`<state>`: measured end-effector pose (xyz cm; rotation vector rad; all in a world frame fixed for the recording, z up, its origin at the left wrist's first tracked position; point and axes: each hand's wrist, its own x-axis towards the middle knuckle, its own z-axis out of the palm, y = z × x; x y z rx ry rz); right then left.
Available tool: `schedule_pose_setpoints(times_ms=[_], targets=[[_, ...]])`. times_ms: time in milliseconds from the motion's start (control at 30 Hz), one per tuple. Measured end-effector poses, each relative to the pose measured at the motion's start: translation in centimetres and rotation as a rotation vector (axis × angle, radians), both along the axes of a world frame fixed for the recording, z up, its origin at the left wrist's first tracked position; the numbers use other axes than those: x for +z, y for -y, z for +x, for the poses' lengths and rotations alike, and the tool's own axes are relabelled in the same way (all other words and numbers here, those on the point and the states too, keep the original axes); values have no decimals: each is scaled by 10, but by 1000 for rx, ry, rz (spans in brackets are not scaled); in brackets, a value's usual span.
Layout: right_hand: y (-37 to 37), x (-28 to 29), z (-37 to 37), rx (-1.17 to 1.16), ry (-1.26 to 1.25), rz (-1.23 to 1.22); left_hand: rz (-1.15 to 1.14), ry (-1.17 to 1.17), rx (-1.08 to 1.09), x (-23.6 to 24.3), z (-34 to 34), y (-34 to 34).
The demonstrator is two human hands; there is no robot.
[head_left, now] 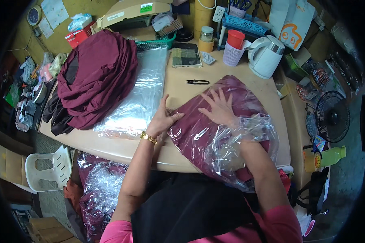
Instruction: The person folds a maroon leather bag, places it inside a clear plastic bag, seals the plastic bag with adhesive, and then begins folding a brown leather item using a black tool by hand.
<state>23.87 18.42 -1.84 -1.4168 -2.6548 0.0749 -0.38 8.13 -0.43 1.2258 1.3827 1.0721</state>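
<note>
Maroon folded garment in clear plastic bag (215,133) sits centre-right of frame on beige counter (178,87). Right hand (220,107) inside bag, fingers spread flat on cloth; left hand (163,119) pinches bag edge. Risk, imo: thin film could tear or cloth bunch if pushed hard.

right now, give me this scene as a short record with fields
left hand: left hand grips the left edge of the clear plastic bag
right hand: right hand inside the bag, pressed flat on the maroon garment
surface: beige table
left of hands: stack of clear bags, pile of maroon garments
behind: black thread snips, white kettle
</note>
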Motion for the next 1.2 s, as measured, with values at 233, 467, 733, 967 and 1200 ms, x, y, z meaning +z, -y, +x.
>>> schedule_pose_setpoints(times_ms=[233,467,733,967,1200], targets=[[-66,0,-40,21,-79,6,88,98,192,4,-19,-17],[26,28,45,521,-58,-279,16,-243,119,17,-58,29],[174,109,78,288,-558,-338,-279,-686,-97,33,-36,-20],[47,162,83,-263,-1208,-405,208,-273,139,75,-70,-23],[55,118,174,-294,-1416,-420,244,-182,396,65,-98,62]])
